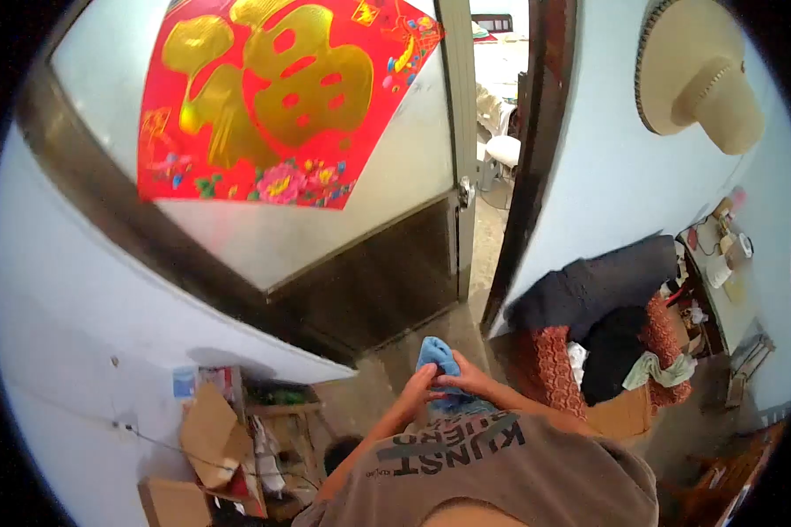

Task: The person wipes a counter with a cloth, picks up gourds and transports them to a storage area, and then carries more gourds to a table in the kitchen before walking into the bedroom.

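Note:
A folded blue cloth (pixel 436 352) is held in front of my body, just past the hem of my brown printed shirt (pixel 466 465). My left hand (pixel 420 385) grips the cloth from the left side, its fingers closed on it. On the other side my right hand (pixel 471 378) is wrapped round the cloth too, with the fingers of both hands close together. More blue fabric (pixel 459 404) shows below the hands, partly hidden by them and the shirt.
Ahead, a door (pixel 369 263) with a red and gold paper poster (pixel 281 97) stands ajar. Cardboard boxes (pixel 211 435) are at lower left. To the right, an armchair (pixel 558 360) holds dark clothes, beside a cluttered desk (pixel 729 299). A straw hat (pixel 690 66) hangs on the wall.

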The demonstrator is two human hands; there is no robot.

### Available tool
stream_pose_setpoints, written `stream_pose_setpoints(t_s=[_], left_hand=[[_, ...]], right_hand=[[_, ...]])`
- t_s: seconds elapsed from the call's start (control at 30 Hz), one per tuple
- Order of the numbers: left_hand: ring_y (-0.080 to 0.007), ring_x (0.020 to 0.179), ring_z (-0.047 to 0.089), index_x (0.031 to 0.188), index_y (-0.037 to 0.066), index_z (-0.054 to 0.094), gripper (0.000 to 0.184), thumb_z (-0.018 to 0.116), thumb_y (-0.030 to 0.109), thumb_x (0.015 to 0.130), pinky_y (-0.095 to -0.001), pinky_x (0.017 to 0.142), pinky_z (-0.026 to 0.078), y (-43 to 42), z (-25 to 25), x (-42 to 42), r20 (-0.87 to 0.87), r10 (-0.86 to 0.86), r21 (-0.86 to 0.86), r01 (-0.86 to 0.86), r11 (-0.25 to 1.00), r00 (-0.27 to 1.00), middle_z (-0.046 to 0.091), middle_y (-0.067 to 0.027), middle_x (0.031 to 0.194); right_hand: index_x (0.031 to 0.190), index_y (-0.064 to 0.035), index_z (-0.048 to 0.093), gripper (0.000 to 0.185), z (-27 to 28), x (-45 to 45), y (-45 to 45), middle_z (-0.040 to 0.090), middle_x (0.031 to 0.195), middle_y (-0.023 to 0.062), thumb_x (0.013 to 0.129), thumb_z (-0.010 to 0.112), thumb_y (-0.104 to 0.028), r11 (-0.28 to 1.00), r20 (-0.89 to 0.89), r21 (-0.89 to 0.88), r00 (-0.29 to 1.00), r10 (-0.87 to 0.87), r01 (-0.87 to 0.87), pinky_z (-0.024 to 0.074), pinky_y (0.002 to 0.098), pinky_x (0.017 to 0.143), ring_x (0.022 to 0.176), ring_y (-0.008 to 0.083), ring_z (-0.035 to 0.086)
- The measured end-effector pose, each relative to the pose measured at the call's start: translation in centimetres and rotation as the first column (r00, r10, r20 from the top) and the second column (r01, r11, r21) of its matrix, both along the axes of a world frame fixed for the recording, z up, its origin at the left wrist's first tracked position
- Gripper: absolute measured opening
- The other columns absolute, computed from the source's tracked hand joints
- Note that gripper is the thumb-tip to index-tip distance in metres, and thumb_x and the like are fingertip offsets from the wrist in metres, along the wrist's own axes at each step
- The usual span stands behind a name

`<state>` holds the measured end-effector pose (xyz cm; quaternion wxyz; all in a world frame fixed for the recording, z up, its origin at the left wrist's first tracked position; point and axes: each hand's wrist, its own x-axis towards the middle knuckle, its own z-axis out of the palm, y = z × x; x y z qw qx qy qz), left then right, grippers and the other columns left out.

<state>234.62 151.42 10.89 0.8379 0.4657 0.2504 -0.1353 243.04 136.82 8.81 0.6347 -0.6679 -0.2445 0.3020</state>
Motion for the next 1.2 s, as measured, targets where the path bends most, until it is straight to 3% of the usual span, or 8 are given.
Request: stream_pose_setpoints(t_s=[0.07, 0.13, 0.2, 0.23, 0.43, 0.93, 1.03, 1.2], left_hand=[[-0.02, 0.098, 0.053, 0.121, 0.008, 0.047, 0.045, 0.049, 0.038, 0.089, -0.0395, 0.079, 0.047, 2.6, 3.1, 6.4, 0.007, -0.005, -0.04, 0.006, 0.999, 1.0, 0.051, -0.0067, 0.115], [-0.018, 0.099, 0.052, 0.123, 0.007, 0.045, 0.043, 0.05, 0.034, 0.089, -0.0366, 0.079, 0.049, 6.5, 4.4, 12.0, 0.158, -0.106, 0.202, 0.073, 0.977, 0.982, 0.052, -0.0066, 0.115], [-0.0164, 0.096, 0.054, 0.12, 0.006, 0.047, 0.036, 0.051, 0.023, 0.089, -0.0342, 0.076, 0.05, 7.5, 4.2, 13.0, 0.158, -0.022, 0.236, -0.016, 0.972, 0.987, 0.055, -0.006, 0.107], [-0.0155, 0.095, 0.054, 0.117, 0.005, 0.049, 0.032, 0.052, 0.018, 0.087, -0.0326, 0.074, 0.05, 10.4, 4.3, 16.0, 0.14, 0.055, 0.33, -0.099, 0.939, 0.989, 0.054, -0.0055, 0.104], [-0.0176, 0.093, 0.052, 0.112, 0.006, 0.048, 0.029, 0.053, 0.016, 0.085, -0.0344, 0.073, 0.048, 17.9, 3.6, 20.5, 0.131, 0.24, 0.414, -0.272, 0.869, 0.962, 0.051, -0.0064, 0.105], [-0.0181, 0.088, 0.055, 0.119, 0.005, 0.031, 0.038, 0.048, 0.004, 0.085, -0.0297, 0.071, 0.047, 20.5, -1.3, 24.9, 0.228, 0.221, 0.421, -0.301, 0.856, 0.948, 0.051, -0.0102, 0.104], [-0.0167, 0.087, 0.054, 0.117, 0.006, 0.035, 0.035, 0.048, 0.004, 0.084, -0.0285, 0.07, 0.047, 21.4, -3.1, 26.5, 0.223, 0.346, 0.376, -0.408, 0.832, 0.911, 0.051, -0.0088, 0.102], [-0.0156, 0.087, 0.054, 0.109, 0.004, 0.048, 0.025, 0.048, 0.003, 0.085, -0.0289, 0.074, 0.046, 24.1, -5.2, 30.7, 0.247, 0.195, 0.447, -0.29, 0.846, 0.949, 0.052, -0.0061, 0.101]], right_hand=[[0.117, -0.0025, 0.045, 0.053, 2.0, 6.7, 2.8, 0.053, 0.106, 0.0085, 0.075, 0.067, -0.026, 0.998, -0.161, 0.004, 0.985, -0.058, 0.06, 0.0418, 0.0314, 0.084, 0.099, 0.0179, 0.051], [0.116, -0.0016, 0.045, 0.051, 1.6, 12.4, 6.3, 0.053, 0.106, 0.0086, 0.073, 0.066, -0.019, 0.966, -0.308, 0.105, 0.932, -0.194, 0.236, 0.0417, 0.031, 0.084, 0.098, 0.0179, 0.051], [0.115, -0.0007, 0.046, 0.048, -0.2, 14.7, 7.4, 0.054, 0.105, 0.0087, 0.072, 0.064, -0.013, 0.972, -0.215, 0.074, 0.956, -0.201, 0.221, 0.0422, 0.0314, 0.083, 0.095, 0.018, 0.052], [0.113, -0.0015, 0.046, 0.045, 2.5, 17.8, 9.6, 0.055, 0.103, 0.008, 0.072, 0.061, -0.011, 0.941, -0.355, 0.053, 0.887, -0.294, 0.333, 0.0424, 0.0306, 0.082, 0.092, 0.0174, 0.053], [0.107, -0.0022, 0.047, 0.038, 0.3, 26.3, 16.8, 0.054, 0.098, 0.0099, 0.071, 0.058, -0.009, 0.857, -0.253, 0.039, 0.835, -0.489, 0.513, 0.0434, 0.0313, 0.078, 0.09, 0.0194, 0.052], [0.109, -0.0015, 0.051, 0.04, -3.9, 33.5, 21.8, 0.058, 0.095, 0.0084, 0.07, 0.058, -0.008, 0.9, -0.345, 0.116, 0.867, -0.361, 0.421, 0.0434, 0.0304, 0.08, 0.088, 0.0178, 0.054], [0.11, -0.0019, 0.051, 0.038, -6.2, 35.3, 21.9, 0.058, 0.095, 0.007, 0.073, 0.058, -0.006, 0.892, -0.485, 0.16, 0.821, -0.302, 0.423, 0.0452, 0.0295, 0.076, 0.085, 0.0158, 0.055], [0.108, -0.0018, 0.052, 0.036, -7.9, 39.6, 20.6, 0.058, 0.093, 0.0062, 0.073, 0.055, -0.004, 0.896, -0.582, 0.078, 0.75, -0.315, 0.437, 0.0468, 0.0276, 0.068, 0.078, 0.0134, 0.056]])
